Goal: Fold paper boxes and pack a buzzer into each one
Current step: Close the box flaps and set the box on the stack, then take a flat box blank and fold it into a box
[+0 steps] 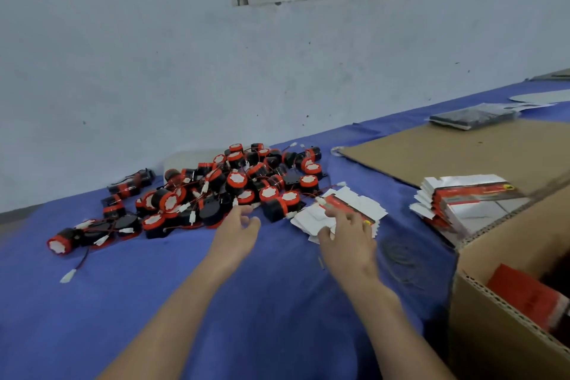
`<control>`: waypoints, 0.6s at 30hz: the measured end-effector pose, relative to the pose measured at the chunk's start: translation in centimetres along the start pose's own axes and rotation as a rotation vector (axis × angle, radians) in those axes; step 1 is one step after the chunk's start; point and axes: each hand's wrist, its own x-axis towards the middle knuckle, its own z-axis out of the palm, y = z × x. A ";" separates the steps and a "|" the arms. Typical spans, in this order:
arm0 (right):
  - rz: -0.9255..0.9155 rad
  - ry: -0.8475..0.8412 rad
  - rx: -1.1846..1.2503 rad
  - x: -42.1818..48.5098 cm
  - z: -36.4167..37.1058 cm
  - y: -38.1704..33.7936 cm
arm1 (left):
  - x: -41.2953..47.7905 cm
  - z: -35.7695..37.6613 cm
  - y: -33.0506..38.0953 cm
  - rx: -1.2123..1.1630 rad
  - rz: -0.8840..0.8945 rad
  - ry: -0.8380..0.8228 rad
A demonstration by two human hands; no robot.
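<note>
A heap of black and red buzzers (pixel 228 191) with thin wires lies on the blue table cover (pixel 154 287). To its right lies a small pile of flat white and red paper boxes (pixel 348 210). My right hand (pixel 347 234) rests on this pile, its fingers spread over the top sheet. Just in front of the buzzer heap hovers my left hand (pixel 240 228), fingers loosely extended and holding nothing. A taller stack of flat boxes (pixel 462 203) leans against a carton at the right.
An open cardboard carton (pixel 509 318) at the lower right holds a red folded box (pixel 527 296). A flat cardboard sheet (pixel 447 151) lies behind it, with a dark packet (pixel 472 117) on it. A grey wall runs along the table's far side.
</note>
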 end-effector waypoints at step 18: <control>0.136 -0.208 -0.262 5.3 0.5 4.2 | 10.6 6.5 -1.7 0.505 0.266 0.182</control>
